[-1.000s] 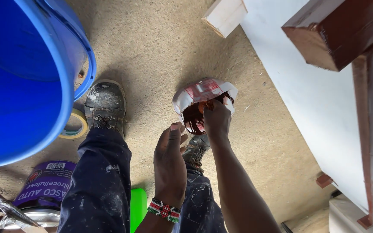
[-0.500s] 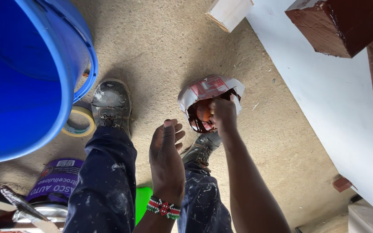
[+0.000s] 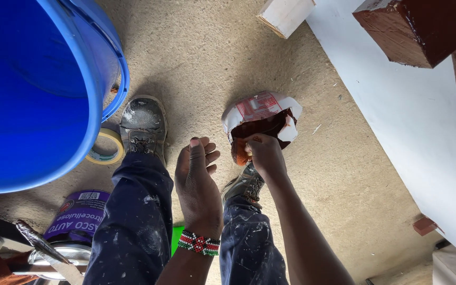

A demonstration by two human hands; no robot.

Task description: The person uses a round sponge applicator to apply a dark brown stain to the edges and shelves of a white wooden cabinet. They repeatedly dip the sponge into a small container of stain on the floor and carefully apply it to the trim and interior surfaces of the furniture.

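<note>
An orange rag (image 3: 240,153) is gripped by the right hand (image 3: 264,155) at the cut carton (image 3: 262,108); the left hand (image 3: 196,182) is held empty, fingers loose.

Open floor (image 3: 222,58) lay ahead of both hands, bare between the blue barrel (image 3: 38,89) on the left and the white panel (image 3: 418,121) on the right. The barrel, tape roll (image 3: 103,148) and purple can (image 3: 77,214) crowded the left side. The cut-open container (image 3: 262,119) and a white block (image 3: 286,16) stood ahead; a brown painted beam (image 3: 423,29) overhung the right.
</note>
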